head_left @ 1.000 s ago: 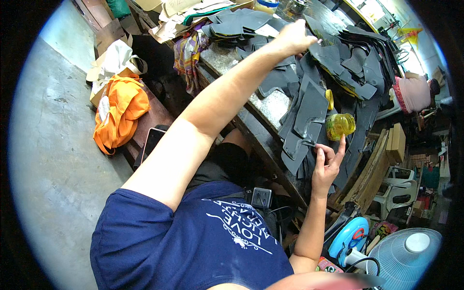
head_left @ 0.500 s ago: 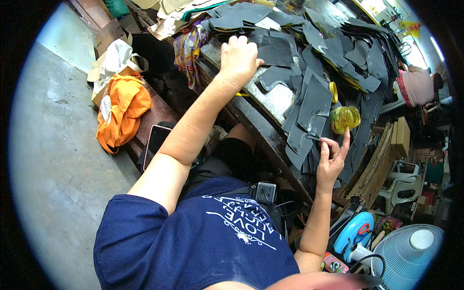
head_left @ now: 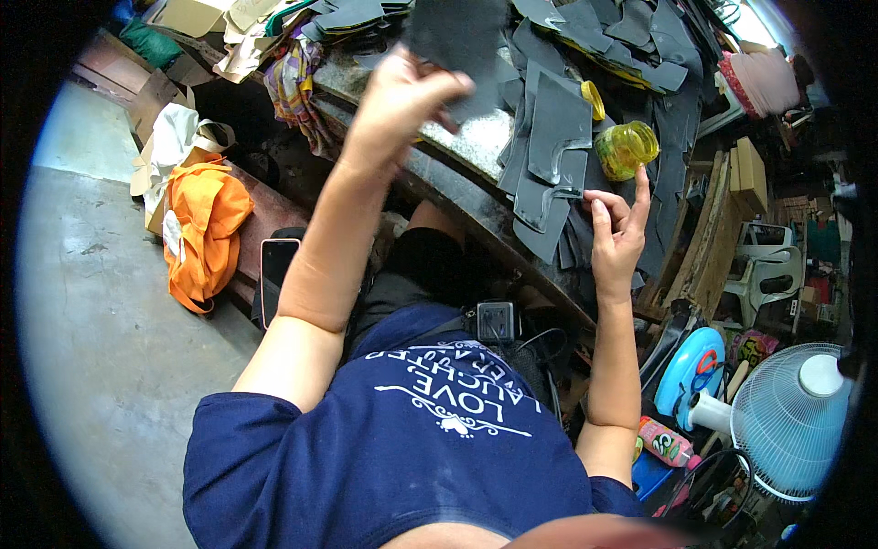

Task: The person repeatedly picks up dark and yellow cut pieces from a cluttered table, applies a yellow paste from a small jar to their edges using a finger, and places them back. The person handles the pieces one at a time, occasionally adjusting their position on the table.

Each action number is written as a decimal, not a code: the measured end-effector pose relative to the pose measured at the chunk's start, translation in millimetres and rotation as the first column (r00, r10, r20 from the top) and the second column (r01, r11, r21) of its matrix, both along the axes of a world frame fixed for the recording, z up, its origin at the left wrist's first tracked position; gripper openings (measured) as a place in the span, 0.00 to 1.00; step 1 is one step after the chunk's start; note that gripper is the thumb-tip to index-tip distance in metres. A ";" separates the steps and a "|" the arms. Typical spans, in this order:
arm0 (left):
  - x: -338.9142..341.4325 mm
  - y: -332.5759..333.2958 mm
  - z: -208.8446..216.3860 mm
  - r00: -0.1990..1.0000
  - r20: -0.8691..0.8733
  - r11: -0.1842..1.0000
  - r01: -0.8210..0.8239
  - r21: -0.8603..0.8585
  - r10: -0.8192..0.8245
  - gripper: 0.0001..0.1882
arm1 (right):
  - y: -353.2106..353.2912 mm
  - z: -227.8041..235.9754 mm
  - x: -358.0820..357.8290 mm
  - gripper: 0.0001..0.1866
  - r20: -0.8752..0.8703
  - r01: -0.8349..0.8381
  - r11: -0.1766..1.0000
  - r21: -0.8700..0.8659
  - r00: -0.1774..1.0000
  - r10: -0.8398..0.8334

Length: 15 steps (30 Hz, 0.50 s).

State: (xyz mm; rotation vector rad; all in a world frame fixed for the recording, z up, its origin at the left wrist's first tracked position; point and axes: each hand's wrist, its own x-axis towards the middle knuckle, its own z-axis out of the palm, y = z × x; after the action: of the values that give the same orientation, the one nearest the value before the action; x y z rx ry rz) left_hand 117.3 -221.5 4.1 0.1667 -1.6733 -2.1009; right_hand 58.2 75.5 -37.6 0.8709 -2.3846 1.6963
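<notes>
My left hand (head_left: pixel 402 105) grips a flat black cut piece (head_left: pixel 457 50) between thumb and fingers, lifted above the workbench; motion blurs both a little. On the right, my right hand (head_left: pixel 618 240) has its index finger stretched up in front of a yellow-tinted jar (head_left: pixel 627 149). Its thumb and other fingers pinch close to the edge of a notched black piece (head_left: pixel 560 128); whatever sits between them is too small to make out. Beside the jar lies a yellow lid (head_left: pixel 593 100). More black pieces overlap beneath and around the jar.
Stacks of black pieces (head_left: pixel 631 59) cover the bench's far side. An orange cloth (head_left: pixel 206 229) and a phone (head_left: pixel 277 274) lie to my left. At lower right stand a fan (head_left: pixel 791 421) and a pink bottle (head_left: pixel 668 441). A patterned cloth (head_left: pixel 294 87) hangs at the bench edge.
My left hand has lifted a black piece off the bench and drawn it nearer. The whole view has shifted; my right hand keeps its pose by the jar.
</notes>
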 end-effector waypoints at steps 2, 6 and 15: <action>7.4 32.9 -11.7 0.982 0.042 0.971 0.176 0.159 -0.185 0.28 | -0.8 4.7 0.3 0.38 0.017 -0.015 1.000 -0.011 1.000 0.015; 10.5 61.0 -21.7 0.946 0.102 0.929 0.275 0.248 -0.308 0.25 | -2.2 20.6 2.4 0.39 -0.024 -0.034 0.999 -0.011 0.999 0.034; 13.3 77.2 -19.7 0.909 0.025 0.860 0.385 0.335 -0.416 0.24 | -24.8 42.1 29.4 0.39 0.292 -0.234 0.942 -0.240 0.908 0.300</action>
State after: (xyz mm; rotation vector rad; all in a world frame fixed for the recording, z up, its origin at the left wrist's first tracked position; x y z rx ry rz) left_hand 130.6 -144.3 -15.6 0.0163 -1.4995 -2.7200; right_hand 87.5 50.7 4.5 0.9923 -2.3059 2.3060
